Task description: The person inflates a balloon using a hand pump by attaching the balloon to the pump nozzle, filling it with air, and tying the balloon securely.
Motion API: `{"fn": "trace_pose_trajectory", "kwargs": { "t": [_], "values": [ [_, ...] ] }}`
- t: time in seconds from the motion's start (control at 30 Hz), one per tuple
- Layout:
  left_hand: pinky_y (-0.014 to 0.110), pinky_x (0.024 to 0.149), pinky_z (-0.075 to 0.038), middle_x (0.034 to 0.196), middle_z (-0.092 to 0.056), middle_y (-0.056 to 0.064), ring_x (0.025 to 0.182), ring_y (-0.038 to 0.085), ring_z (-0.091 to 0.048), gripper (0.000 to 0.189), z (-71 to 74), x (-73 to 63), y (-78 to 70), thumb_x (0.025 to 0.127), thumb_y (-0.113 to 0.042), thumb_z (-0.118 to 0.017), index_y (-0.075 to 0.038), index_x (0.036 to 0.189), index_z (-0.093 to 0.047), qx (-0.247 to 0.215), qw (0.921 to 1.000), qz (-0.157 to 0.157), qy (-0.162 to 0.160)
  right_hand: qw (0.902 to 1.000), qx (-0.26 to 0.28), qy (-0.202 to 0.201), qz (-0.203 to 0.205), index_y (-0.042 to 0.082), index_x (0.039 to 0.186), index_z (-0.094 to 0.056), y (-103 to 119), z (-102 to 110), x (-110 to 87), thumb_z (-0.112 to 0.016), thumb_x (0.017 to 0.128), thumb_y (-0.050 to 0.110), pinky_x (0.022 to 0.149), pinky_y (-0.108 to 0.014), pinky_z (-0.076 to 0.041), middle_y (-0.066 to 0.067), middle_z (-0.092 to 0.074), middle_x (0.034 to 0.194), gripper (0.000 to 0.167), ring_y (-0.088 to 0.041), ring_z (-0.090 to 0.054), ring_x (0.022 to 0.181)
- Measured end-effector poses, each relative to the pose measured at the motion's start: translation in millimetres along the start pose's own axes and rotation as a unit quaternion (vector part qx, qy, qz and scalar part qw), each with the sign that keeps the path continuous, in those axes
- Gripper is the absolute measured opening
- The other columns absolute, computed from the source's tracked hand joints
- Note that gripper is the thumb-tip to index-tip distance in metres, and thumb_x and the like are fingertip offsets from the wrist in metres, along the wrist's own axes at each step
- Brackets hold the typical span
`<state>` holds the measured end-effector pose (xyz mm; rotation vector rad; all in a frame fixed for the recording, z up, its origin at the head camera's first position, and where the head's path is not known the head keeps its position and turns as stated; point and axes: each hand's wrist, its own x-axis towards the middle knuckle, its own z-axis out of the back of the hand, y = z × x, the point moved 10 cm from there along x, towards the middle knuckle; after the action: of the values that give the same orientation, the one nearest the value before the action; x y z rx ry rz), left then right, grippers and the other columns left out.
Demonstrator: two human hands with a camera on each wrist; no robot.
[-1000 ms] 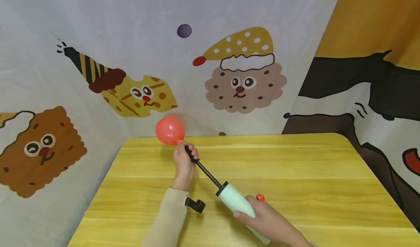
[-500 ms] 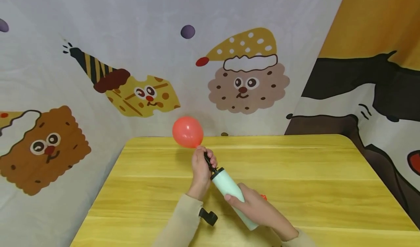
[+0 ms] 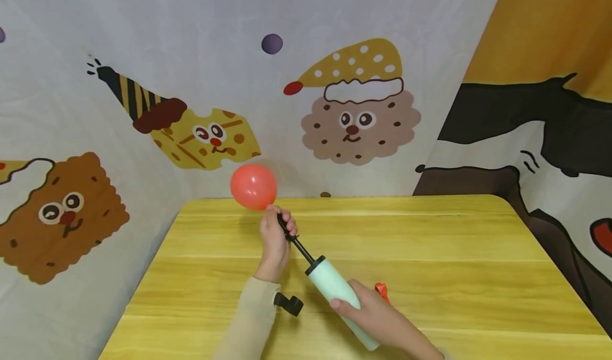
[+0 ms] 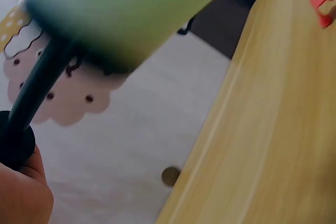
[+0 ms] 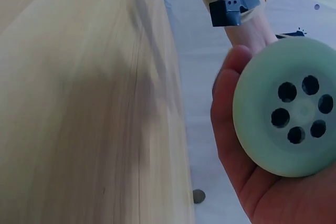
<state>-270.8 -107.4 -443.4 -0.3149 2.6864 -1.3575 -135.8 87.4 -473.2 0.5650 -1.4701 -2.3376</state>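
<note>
A partly inflated red balloon [image 3: 253,187] sits at the far end of a hand balloon pump [image 3: 334,281] with a mint green barrel. My left hand [image 3: 275,238] grips the pump's black nozzle end, its fingertips up against the balloon's neck, which they hide. My right hand [image 3: 370,308] is wrapped round the green barrel. Between the barrel and the left hand a stretch of black rod [image 3: 303,249] shows. In the right wrist view the barrel's round end [image 5: 303,109] has several dark holes and lies in the right palm.
A yellow wood-grain table [image 3: 430,243] lies under both hands. An uninflated red balloon [image 3: 382,291] rests on it just beyond the right hand. A black camera mount [image 3: 289,303] juts from the left wrist. Behind the table hangs a printed cartoon cloth [image 3: 215,46].
The barrel slid up against the left hand half a second ago, hiding the rod; now it is drawn back and some rod shows again. The red balloon looks slightly larger than a second ago.
</note>
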Motion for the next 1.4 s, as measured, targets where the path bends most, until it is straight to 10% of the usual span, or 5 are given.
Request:
{"fn": "trace_pose_trajectory", "kwargs": {
  "t": [0.43, 0.83, 1.4],
  "values": [
    [0.017, 0.043, -0.037, 0.068, -0.046, -0.002, 0.051, 0.007, -0.043, 0.029, 17.3, 2.6, -7.7, 0.110, -0.013, -0.032, -0.009, 0.083, -0.043, -0.004, 0.9999, -0.010, -0.012, 0.9994, 0.000, 0.033, 0.010, -0.002, 0.122, -0.057, 0.1, -9.7, 0.7, -0.057, 0.106, 0.041, 0.053, -0.031, -0.055, 0.000, -0.064, 0.086, 0.046, -0.012, -0.063, 0.068],
    [0.017, 0.046, -0.039, 0.072, -0.048, -0.001, 0.053, 0.007, -0.044, 0.029, -10.3, -21.8, 19.7, 0.111, -0.015, -0.031, -0.010, 0.086, -0.044, 0.014, 0.9996, 0.009, 0.022, 0.9992, 0.030, 0.007, 0.024, -0.008, 0.125, -0.051, 11.7, -4.3, 28.2, -0.057, 0.107, 0.038, 0.049, -0.033, -0.055, -0.006, -0.062, 0.081, 0.050, -0.015, -0.063, 0.061],
    [0.017, 0.043, -0.037, 0.071, -0.047, -0.001, 0.052, 0.008, -0.043, 0.028, 15.0, 9.7, -14.3, 0.110, -0.012, -0.033, -0.008, 0.084, -0.043, -0.003, 0.9995, -0.026, -0.019, 0.9992, -0.036, 0.002, -0.015, -0.001, 0.131, -0.055, -4.9, -4.8, -7.1, -0.058, 0.105, 0.049, 0.060, -0.030, -0.053, -0.001, -0.064, 0.095, 0.057, -0.012, -0.060, 0.076]
  ]
}}
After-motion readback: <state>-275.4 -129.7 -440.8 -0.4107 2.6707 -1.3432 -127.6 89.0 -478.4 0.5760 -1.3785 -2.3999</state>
